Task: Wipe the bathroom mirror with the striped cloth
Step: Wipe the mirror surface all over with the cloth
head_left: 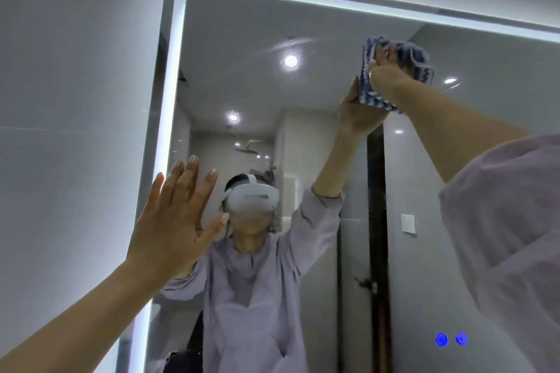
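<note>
The mirror (333, 48) glass is free at 12 o'clock. At 9 o'clock the flat left hand (174, 221) blocks it; at 2 o'clock the right hand (386, 73) with the striped cloth (418, 60) does.

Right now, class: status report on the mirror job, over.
Right hand pressing striped cloth high on mirror. Left hand open, flat near lit edge. Nothing in the way.

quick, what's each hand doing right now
Left hand: open, fingers spread, flat by the mirror.
Right hand: pressing the striped cloth on the glass.
</note>
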Demonstrator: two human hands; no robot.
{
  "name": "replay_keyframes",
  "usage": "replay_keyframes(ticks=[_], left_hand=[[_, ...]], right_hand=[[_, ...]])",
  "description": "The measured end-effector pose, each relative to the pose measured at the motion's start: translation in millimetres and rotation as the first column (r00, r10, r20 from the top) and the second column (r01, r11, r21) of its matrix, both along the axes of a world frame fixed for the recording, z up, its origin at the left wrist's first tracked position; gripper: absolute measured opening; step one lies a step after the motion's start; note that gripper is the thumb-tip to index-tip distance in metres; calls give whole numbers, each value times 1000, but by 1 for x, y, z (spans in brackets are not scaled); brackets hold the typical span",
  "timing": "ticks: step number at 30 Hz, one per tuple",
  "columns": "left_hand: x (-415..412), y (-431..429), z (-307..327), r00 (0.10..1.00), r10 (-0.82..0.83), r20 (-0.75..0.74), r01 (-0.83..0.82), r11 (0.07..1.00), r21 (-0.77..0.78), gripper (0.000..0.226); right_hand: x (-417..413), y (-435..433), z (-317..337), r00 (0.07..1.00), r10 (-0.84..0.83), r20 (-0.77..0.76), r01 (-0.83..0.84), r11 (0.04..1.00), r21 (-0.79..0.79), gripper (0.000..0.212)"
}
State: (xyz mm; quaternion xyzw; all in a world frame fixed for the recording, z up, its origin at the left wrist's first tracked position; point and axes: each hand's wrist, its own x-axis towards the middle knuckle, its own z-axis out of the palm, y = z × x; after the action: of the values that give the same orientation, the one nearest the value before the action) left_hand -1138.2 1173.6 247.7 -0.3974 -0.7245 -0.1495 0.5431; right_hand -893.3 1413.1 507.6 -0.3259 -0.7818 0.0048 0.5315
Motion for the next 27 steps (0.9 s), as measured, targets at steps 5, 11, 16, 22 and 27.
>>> replay_keyframes(ticks=[5,11,16,22,27], left_hand=[[2,0,1,1000,-21,12,21,1000,7,77],[4,0,2,1000,-6,12,6,1000,-9,78],[3,0,2,1000,30,9,-29,998,-47,78],[4,-1,3,1000,3,20,-2,999,-40,80],[9,-3,4,999,-40,37,41,999,-32,81]], right_hand=[[-39,-22,-15,999,-34,18,31,991,133,57],[-128,-107,-104,973,118,200,-209,822,530,59],[-133,-112,-144,935,75,347,-259,813,521,51],[-57,-35,-153,977,-63,202,-52,855,517,58],[9,27,-161,986,-162,46,142,947,288,55]])
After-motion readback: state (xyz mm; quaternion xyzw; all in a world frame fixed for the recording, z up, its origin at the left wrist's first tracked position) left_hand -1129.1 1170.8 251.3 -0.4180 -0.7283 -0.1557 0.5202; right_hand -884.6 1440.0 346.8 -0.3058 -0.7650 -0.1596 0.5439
